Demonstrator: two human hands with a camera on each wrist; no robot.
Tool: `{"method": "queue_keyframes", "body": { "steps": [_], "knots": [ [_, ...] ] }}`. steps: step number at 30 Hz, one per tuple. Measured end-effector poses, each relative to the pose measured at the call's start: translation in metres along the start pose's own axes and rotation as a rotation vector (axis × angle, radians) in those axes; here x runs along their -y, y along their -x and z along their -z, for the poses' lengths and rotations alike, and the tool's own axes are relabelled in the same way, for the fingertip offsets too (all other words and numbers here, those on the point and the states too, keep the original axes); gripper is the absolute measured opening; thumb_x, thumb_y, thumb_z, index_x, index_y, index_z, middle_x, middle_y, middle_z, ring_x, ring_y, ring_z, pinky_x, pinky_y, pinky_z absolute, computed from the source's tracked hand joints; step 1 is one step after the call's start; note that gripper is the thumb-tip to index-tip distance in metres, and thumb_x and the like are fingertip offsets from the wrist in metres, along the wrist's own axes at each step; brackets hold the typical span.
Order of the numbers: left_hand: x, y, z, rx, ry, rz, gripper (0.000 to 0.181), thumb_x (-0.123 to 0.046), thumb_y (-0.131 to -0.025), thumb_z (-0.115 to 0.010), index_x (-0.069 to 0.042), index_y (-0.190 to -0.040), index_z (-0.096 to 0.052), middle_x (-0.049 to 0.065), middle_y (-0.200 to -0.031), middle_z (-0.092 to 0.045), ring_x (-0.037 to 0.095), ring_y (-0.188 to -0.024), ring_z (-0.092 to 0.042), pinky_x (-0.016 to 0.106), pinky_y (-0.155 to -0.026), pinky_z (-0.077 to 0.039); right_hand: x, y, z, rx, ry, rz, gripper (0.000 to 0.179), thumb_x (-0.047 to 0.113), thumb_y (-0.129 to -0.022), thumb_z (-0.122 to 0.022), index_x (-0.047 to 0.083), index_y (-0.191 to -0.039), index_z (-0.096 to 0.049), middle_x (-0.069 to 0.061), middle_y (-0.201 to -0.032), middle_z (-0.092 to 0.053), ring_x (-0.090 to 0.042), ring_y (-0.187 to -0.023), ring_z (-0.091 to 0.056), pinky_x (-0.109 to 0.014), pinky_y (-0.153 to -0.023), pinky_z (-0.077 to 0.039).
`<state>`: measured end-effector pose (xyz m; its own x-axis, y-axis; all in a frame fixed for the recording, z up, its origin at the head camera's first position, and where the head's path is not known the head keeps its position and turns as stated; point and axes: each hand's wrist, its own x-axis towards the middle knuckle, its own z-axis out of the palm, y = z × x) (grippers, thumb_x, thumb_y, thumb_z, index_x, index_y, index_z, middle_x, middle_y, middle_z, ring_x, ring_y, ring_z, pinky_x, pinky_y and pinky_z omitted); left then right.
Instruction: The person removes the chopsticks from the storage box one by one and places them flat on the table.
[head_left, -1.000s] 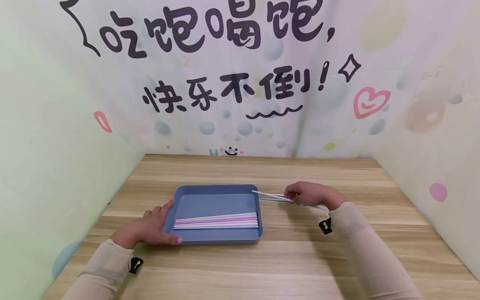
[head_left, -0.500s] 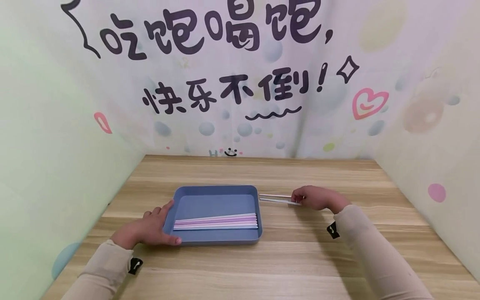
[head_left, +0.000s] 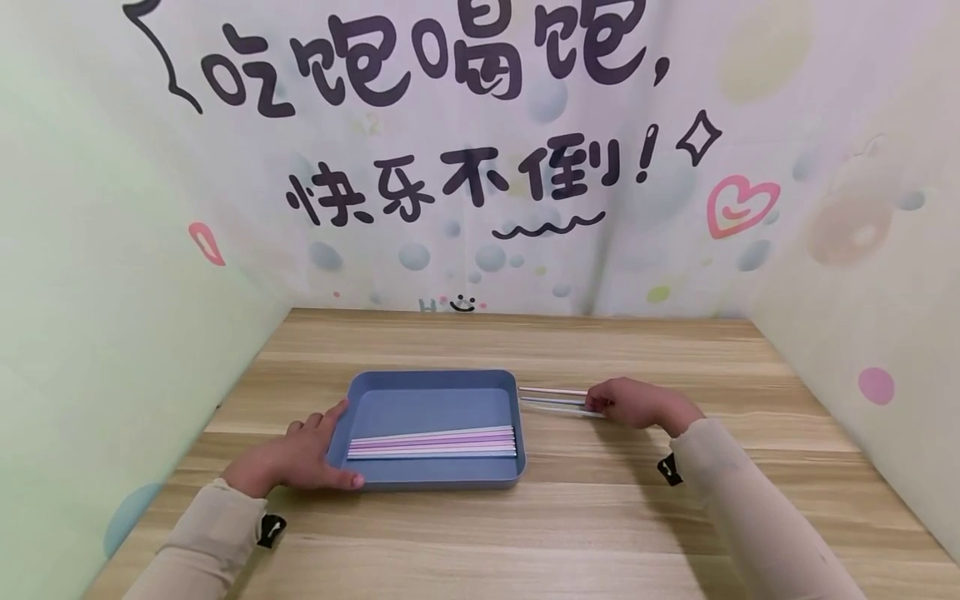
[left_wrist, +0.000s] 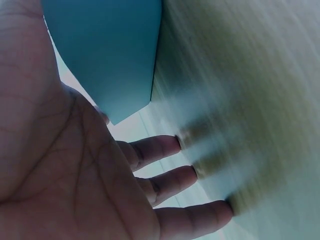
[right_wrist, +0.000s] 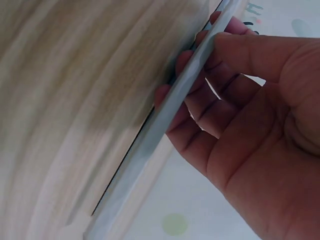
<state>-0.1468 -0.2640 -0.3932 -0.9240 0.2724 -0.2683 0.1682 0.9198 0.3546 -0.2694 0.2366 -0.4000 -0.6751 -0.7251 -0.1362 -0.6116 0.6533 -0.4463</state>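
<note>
My left hand (head_left: 300, 454) rests against the left end of a shallow blue tray (head_left: 427, 406), thumb at its front corner. In the left wrist view, straight fingers reach down past the tray's wall (left_wrist: 107, 60) and touch the tabletop. A row of thin pink, purple and white chopsticks (head_left: 431, 442) lies along the tray's front part. Right of the tray, my right hand (head_left: 636, 403) pinches a pale chopstick (right_wrist: 150, 135) between thumb and fingertips, low over the table. Beside it lie other chopsticks (head_left: 551, 390), pointing towards the tray; the hand hides their right ends.
A wood-grain tabletop (head_left: 480, 542) carries everything. Behind it hangs a printed cloth (head_left: 480, 250) with large black lettering, and pale walls stand at left (head_left: 97, 333) and right (head_left: 870, 292). Each wrist bears a small black piece.
My right hand has shifted slightly right and towards me. The chopstick that slanted over the tray's rim is off it, and the chopsticks beside the tray are spread apart. My left hand stays put.
</note>
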Motion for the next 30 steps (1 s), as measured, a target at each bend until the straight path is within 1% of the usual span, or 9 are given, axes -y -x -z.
{"method": "queue_keyframes", "body": {
  "steps": [5, 11, 16, 23, 30],
  "knots": [
    [-0.0005, 0.0007, 0.0007, 0.002, 0.002, 0.002, 0.122, -0.061, -0.075, -0.078, 0.005, -0.153, -0.011, 0.040, -0.136, -0.035, 0.061, -0.120, -0.037, 0.068, -0.093, -0.037, 0.0009, -0.0001, -0.0011, -0.003, 0.025, 0.008, 0.020, -0.010, -0.092, -0.054, 0.008, -0.089, -0.062, 0.005, -0.074, -0.049, -0.009, -0.074, -0.046, -0.029, -0.070, -0.039],
    [0.0003, 0.0007, 0.0005, 0.001, 0.005, -0.006, 0.123, -0.061, -0.075, -0.078, 0.005, -0.153, -0.010, 0.040, -0.136, -0.035, 0.060, -0.120, -0.038, 0.068, -0.094, -0.037, 0.0011, 0.0001, -0.0041, -0.011, 0.039, 0.014, 0.022, -0.011, -0.091, -0.052, 0.008, -0.090, -0.064, 0.005, -0.076, -0.052, -0.009, -0.074, -0.047, -0.029, -0.071, -0.040],
    [0.0005, 0.0002, 0.0006, -0.007, 0.002, -0.014, 0.123, -0.060, -0.075, -0.078, 0.005, -0.153, -0.010, 0.040, -0.135, -0.036, 0.061, -0.119, -0.038, 0.068, -0.093, -0.037, 0.0029, 0.0006, -0.0054, -0.010, 0.024, -0.005, 0.025, -0.012, -0.090, -0.051, 0.009, -0.090, -0.064, 0.005, -0.074, -0.048, -0.008, -0.072, -0.046, -0.028, -0.069, -0.039],
    [0.0006, 0.0006, 0.0001, -0.002, 0.006, -0.009, 0.123, -0.060, -0.075, -0.078, 0.005, -0.153, -0.010, 0.039, -0.135, -0.036, 0.061, -0.120, -0.037, 0.068, -0.094, -0.037, 0.0030, 0.0002, -0.0076, -0.014, 0.023, -0.025, 0.024, -0.012, -0.091, -0.051, 0.009, -0.090, -0.063, 0.006, -0.071, -0.044, -0.008, -0.070, -0.044, -0.028, -0.068, -0.039],
    [0.0009, 0.0005, 0.0003, 0.006, 0.008, 0.006, 0.124, -0.062, -0.074, -0.078, 0.005, -0.154, -0.010, 0.040, -0.137, -0.035, 0.062, -0.120, -0.037, 0.068, -0.094, -0.036, 0.0013, -0.0009, -0.0095, -0.028, 0.036, -0.013, 0.026, -0.014, -0.086, -0.052, 0.010, -0.087, -0.062, 0.007, -0.072, -0.044, -0.008, -0.071, -0.045, -0.028, -0.067, -0.039]
  ]
}}
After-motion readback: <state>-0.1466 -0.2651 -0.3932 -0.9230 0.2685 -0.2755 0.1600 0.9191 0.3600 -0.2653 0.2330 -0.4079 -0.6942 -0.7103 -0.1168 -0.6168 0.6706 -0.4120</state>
